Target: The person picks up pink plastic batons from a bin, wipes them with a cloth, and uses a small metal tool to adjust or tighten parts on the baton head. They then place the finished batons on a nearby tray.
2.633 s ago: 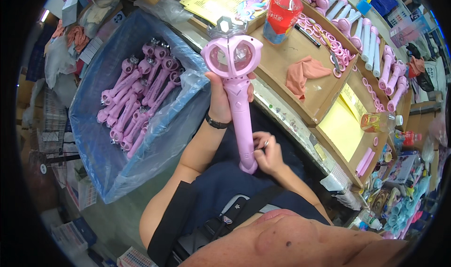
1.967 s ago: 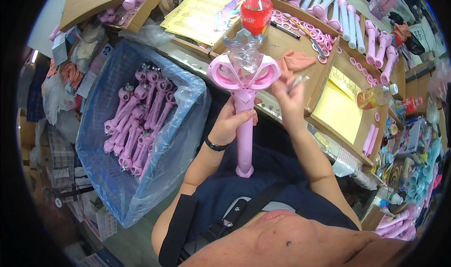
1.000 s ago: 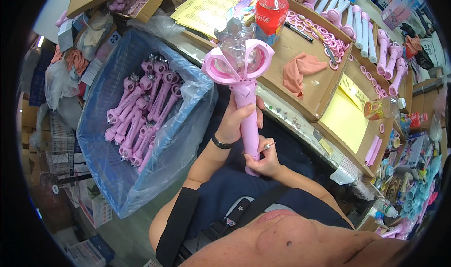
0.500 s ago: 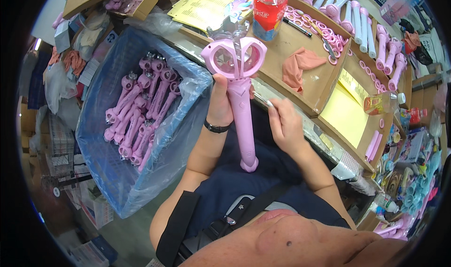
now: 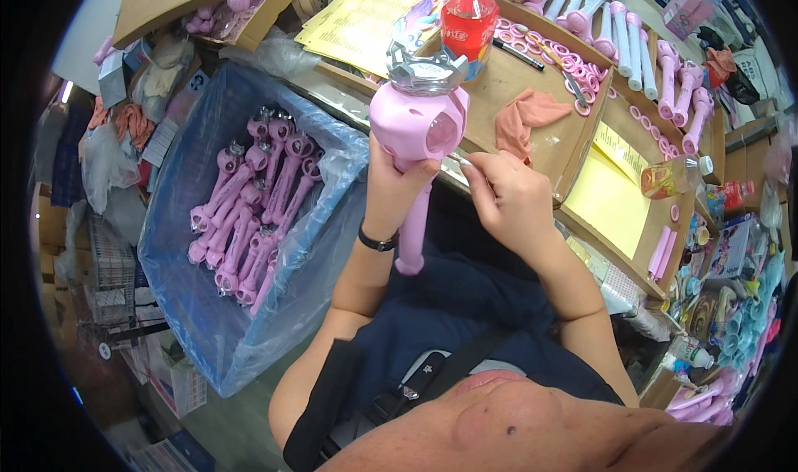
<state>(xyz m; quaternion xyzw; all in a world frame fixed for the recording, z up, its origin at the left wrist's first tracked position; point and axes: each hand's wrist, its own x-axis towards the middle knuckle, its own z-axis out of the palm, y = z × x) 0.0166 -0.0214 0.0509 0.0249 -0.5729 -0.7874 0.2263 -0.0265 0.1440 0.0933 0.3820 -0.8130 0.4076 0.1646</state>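
Observation:
My left hand (image 5: 397, 181) grips a pink toy wand (image 5: 418, 131) just below its round head, holding it upright in front of me. The wand has a silver crown on top and a long pink handle hanging down past my wrist. My right hand (image 5: 509, 196) is beside the handle on the right, fingers curled, with a small thin object pinched at the fingertips near the wand's head. Whether that hand touches the wand I cannot tell.
A bin lined with blue plastic (image 5: 199, 306) at my left holds several finished pink wands (image 5: 249, 214). Ahead, cardboard trays (image 5: 582, 140) carry a red-capped bottle (image 5: 470, 23), a pink cloth (image 5: 524, 119), pink rings (image 5: 573, 65), wand handles (image 5: 657, 56) and yellow sheets (image 5: 611, 198).
The wand has turned so its head shows side-on instead of face-on. My right hand has risen from the lower handle to beside the wand's head.

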